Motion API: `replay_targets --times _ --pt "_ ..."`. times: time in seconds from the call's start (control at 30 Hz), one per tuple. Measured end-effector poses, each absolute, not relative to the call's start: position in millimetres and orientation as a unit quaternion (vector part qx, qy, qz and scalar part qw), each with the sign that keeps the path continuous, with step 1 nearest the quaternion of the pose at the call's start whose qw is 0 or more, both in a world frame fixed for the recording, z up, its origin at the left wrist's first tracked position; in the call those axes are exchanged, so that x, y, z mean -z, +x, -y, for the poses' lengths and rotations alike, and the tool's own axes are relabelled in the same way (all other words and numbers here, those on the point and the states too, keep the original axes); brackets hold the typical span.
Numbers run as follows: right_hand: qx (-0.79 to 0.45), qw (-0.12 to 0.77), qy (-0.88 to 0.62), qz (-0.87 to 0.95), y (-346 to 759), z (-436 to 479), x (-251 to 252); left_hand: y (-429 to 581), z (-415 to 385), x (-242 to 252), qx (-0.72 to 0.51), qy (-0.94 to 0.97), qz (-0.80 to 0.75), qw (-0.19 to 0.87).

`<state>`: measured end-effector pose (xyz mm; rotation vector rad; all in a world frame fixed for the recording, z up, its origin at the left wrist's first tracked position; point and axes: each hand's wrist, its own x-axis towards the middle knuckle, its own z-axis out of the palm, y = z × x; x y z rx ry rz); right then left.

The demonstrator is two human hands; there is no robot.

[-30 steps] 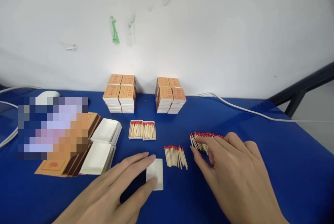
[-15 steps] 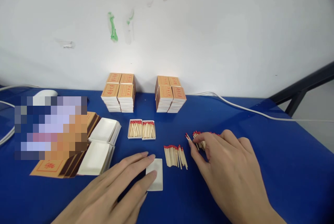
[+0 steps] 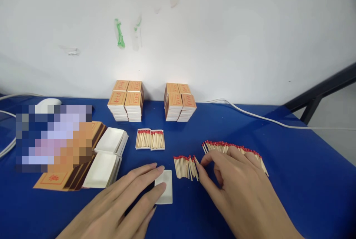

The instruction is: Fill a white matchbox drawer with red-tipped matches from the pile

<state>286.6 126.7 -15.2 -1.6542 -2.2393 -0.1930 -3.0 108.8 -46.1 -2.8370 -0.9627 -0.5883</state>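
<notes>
R. hand (image 3: 239,185) shifted from match heap (image 3: 208,147) to row (image 3: 182,168); thumb-index grip unclear. L. hand (image 3: 119,203) spread, fingertips on tray (image 3: 168,195). Step prob. row-building; next calls for light alignment.

From the right hand (image 3: 236,185), I see free desk (image 3: 311,183) at three o'clock, while the match pile (image 3: 222,145) blocks twelve, the short match row (image 3: 182,167) nine, and beyond it the tray (image 3: 168,194) and left hand (image 3: 122,203).

I am working indoors, possibly in an office or workshop, a blue table (image 3: 314,179) supporting white cables (image 3: 257,116), a white wall (image 3: 244,38) standing behind, bearing tape-like scraps (image 3: 119,35).
</notes>
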Motion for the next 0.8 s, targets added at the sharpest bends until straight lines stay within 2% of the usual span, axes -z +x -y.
replay_targets --times 0.23,0.5,0.8 --pt "0.013 0.182 -0.57 0.801 281.7 -125.0 14.9 -3.6 -108.0 46.1 0.161 -0.935 0.311 0.054" --pt "0.048 0.19 -0.581 0.79 283.7 -128.0 16.3 -2.4 -109.4 45.9 0.172 -0.934 0.309 0.057" --pt "-0.034 0.192 -0.567 0.8 279.5 -125.4 17.4 -0.9 -110.9 44.6 0.189 -0.934 0.3 0.047"
